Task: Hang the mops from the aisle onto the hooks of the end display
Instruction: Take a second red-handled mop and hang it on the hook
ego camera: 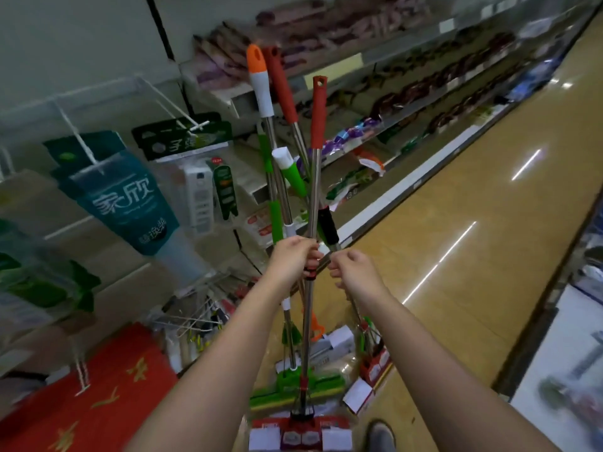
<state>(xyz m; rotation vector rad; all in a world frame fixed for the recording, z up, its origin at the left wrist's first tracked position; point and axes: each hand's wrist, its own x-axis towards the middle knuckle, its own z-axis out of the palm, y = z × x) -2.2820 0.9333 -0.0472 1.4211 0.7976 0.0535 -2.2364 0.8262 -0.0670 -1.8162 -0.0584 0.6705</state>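
Head view: stiff, top-heavy mops [303, 197] are gripped mid-shaft by left fingers [310, 252], while right fingers [339, 272] pinch a shaft beside them.

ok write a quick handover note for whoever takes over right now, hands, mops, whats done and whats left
Left hand: grips a bundle of steel mop poles at mid-length.
Right hand: fingers curled beside the bundle; whether its grip is on the black-sleeved pole cannot be told.
Mops: standing upright together, heads on the floor, the green mop head behind the red mop head.
Done: mops gathered; none seen hanging.
Left: likely lift each by its top hole onto a white display hook.
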